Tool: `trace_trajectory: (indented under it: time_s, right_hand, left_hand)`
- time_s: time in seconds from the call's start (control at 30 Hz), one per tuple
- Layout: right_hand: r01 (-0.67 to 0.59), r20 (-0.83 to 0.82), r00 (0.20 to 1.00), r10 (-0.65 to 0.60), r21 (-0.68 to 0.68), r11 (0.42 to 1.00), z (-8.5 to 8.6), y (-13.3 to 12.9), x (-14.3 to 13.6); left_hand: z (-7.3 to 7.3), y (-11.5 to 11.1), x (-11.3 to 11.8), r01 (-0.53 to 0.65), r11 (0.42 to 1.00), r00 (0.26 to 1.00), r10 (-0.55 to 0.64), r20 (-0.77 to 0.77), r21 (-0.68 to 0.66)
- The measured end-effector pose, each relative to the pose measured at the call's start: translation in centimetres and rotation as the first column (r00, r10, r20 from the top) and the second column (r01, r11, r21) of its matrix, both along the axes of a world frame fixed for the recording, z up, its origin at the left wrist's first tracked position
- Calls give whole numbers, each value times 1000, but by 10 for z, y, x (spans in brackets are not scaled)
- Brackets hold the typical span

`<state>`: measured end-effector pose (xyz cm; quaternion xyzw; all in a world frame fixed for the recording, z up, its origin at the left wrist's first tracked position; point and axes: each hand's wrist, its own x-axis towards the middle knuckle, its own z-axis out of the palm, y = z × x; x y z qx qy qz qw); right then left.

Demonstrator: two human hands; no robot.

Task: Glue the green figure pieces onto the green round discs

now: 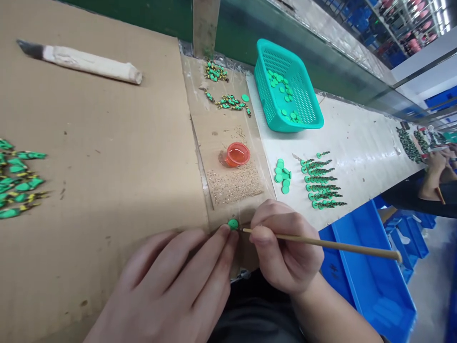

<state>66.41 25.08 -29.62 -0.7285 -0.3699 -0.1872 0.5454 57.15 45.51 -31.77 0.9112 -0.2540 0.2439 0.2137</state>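
Note:
Between the fingertips of my left hand is a small green disc, pinched near the table's front edge. My right hand grips a thin wooden stick like a pen. Its narrow tip lies just right of the disc; whether they touch I cannot tell. Beyond the hands stands a small red cup holding liquid, on a board with many tiny beige grains strewn over it. Loose green discs lie in a group to the right, beside rows of dark twisted pieces with green disc ends.
A teal basket with green discs stands at the back. Green, black and yellow pieces lie behind the cup, more at far left. A wrapped knife rests on the cardboard. Blue bins and another person's arm are at right.

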Motion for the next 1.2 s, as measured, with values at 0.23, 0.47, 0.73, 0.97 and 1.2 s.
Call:
trace_trajectory:
  time_s: [0.23, 0.47, 0.73, 0.97, 1.2]
  right_hand:
    - [-15, -12, 1000, 15, -18, 1000, -1, 1, -1]
    - [2, 12, 1000, -2, -26, 1000, -1, 1, 0]
    - [51, 20, 998, -53, 99, 994, 7, 1, 5]
    - [247, 78, 966, -246, -2, 969, 39, 15, 67]
    - [206, 140, 972, -186, -148, 967, 38, 27, 97]
  left_hand:
    - [-4, 0, -4, -3, 1000, 1000, 2, -24, -17]
    - [-4, 1, -5, 6, 1000, 999, -7, -37, -25]
    - [-2, 0, -2, 2, 1000, 1000, -2, -8, -14]
    - [-1, -6, 10, -41, 998, 995, 46, 90, -55]
    - [0, -10, 15, -44, 996, 990, 54, 128, -75]
